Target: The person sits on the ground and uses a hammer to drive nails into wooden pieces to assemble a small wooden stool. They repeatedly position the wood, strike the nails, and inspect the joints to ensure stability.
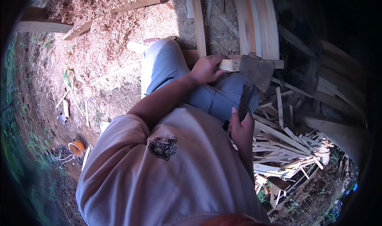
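- Left hand [207, 69]: grip closed over one end of a pale wooden block [230, 64], fingers wrapped over the top, thumb side toward the body. Block lies level, resting near the person's knee, its far end running behind the hatchet head.
- Right hand [241, 127]: grip closed around the dark handle of a hatchet [254, 77], low on the shaft. Handle rises up and slightly right from the fist.
- Hatchet head: dull grey, broad blade, sits right at the wooden block, in front of its far part; whether the edge is biting into the wood cannot be told.
- Person sits with legs in grey-blue trousers [167, 63], pale shirt [167, 166] filling the lower middle of the view.
- Right of the right hand: heap of split wood slivers [286, 146], thin and pale, piled on the ground.
- Beyond the block: long curved planks [258, 23] lying on the ground, running away from the person.
- Upper left: sawdust and shavings [95, 19] spread over the soil, with short timber offcuts [135, 4] lying in it.
- Lower left: small orange container [77, 147] on bare earth, well apart from both hands.
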A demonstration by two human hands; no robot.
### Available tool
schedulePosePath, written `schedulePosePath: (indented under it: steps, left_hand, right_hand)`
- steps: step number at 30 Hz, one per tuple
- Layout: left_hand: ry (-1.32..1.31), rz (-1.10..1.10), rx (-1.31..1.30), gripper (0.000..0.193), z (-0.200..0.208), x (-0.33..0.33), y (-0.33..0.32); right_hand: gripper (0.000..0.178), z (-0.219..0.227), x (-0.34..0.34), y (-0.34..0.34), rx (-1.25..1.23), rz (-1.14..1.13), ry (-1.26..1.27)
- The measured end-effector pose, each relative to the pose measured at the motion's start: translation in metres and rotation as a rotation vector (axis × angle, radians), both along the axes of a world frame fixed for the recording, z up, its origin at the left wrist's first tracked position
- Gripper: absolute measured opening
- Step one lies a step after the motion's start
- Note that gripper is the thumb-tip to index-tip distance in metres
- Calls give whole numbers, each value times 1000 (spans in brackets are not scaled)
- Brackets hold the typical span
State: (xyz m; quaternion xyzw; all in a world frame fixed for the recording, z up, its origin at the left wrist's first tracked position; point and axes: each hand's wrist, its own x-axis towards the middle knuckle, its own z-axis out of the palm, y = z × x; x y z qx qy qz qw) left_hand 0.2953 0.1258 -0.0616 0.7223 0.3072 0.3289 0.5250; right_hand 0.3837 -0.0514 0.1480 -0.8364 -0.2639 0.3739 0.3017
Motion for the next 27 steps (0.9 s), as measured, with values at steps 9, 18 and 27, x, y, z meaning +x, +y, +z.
schedulePosePath:
  steps: [9,18,27]
  left_hand:
    - [63,9,-22,47,-6,-2,-1]
    - [48,-9,23,52,-9,-5,-1]
    - [45,-6,-12,49,-8,1,-1]
  right_hand:
    - [13,73,-10,19,369,-160,7]
    - [20,23,9,4,-44,58,34]
    - [23,0,2,2,-32,-30,49]
